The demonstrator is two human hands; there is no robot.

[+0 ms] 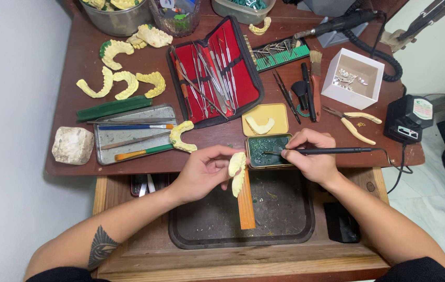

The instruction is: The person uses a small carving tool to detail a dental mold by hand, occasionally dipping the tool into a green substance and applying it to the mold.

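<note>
The person sits at a brown wooden bench (76, 52), both forearms reaching in from the near edge. Left hand (201, 172) is curled closed around a pale yellow dental cast (237, 172), held upright just above an orange wooden peg (246, 206) that juts toward the near side over a dark tray (285, 219). Right hand (311, 156) is closed pen-fashion on a thin black corded instrument (332, 151); its tip reaches left into a small tin of green wax (267, 150), just right of the cast. Judgement: the cast looks like hard stone plaster, rigid, fairly light, brittle at the thin arch ends and teeth; best taken by the thick base and outer flanks, as the fingers appear to do, not by the tooth ridges. The instrument is slim and stiff, its cord likely to tug; a grip near the tip end suits it. The open yellow lid (265, 119) with another cast piece lies just beyond the tin. Farther off: an open red case of steel hand instruments (214, 70), a metal tray (128, 137) of tools with a cast (182, 137) on its right edge, several loose casts (123, 83) far left, a white lump of stone (73, 145) at the left edge, a white box (353, 78) and yellow-handled pliers (355, 125) at right.
</note>
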